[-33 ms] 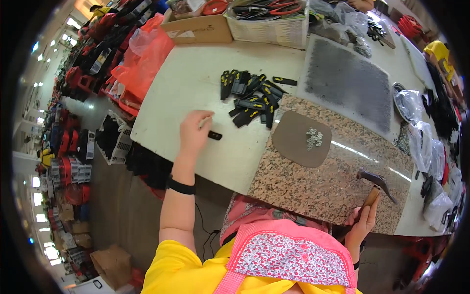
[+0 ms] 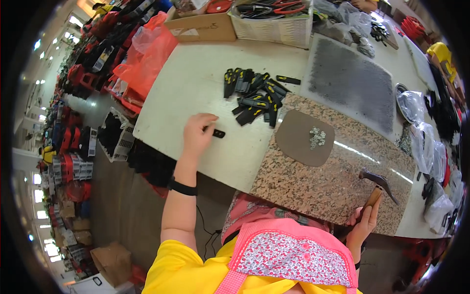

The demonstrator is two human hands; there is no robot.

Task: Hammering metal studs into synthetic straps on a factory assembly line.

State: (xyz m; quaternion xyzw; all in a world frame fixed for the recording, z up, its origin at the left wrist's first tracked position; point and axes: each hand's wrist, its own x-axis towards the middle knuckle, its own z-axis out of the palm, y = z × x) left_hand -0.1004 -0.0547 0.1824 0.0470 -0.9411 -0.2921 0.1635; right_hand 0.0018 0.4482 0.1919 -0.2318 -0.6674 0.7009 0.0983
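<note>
My left hand (image 2: 199, 131) is over the pale table with its fingers curled together at one end of a small black strip (image 2: 219, 133), which has holes in it. The fingers hide part of that strip. At the right, my right hand (image 2: 364, 221) grips the wooden handle of a hammer (image 2: 380, 180), its dark metal head above the granite slab (image 2: 293, 183). On the slab lies a brown rounded pad (image 2: 295, 139) bearing a cluster of small metal rings or nuts (image 2: 317, 138). Beyond my left hand is a heap of black pieces with yellow marks (image 2: 253, 102).
A cardboard box (image 2: 201, 29) and a pale bin of tools (image 2: 270, 27) stand at the far edge. A grey-black mat (image 2: 350, 81) lies beyond the slab. Plastic bags (image 2: 438, 206) line the right side. Red bags (image 2: 147, 68) and a white crate (image 2: 117, 139) are at the left.
The whole view has shifted slightly. My left fingers have moved a little over the end of the black strip. My right hand and the hammer stay in place.
</note>
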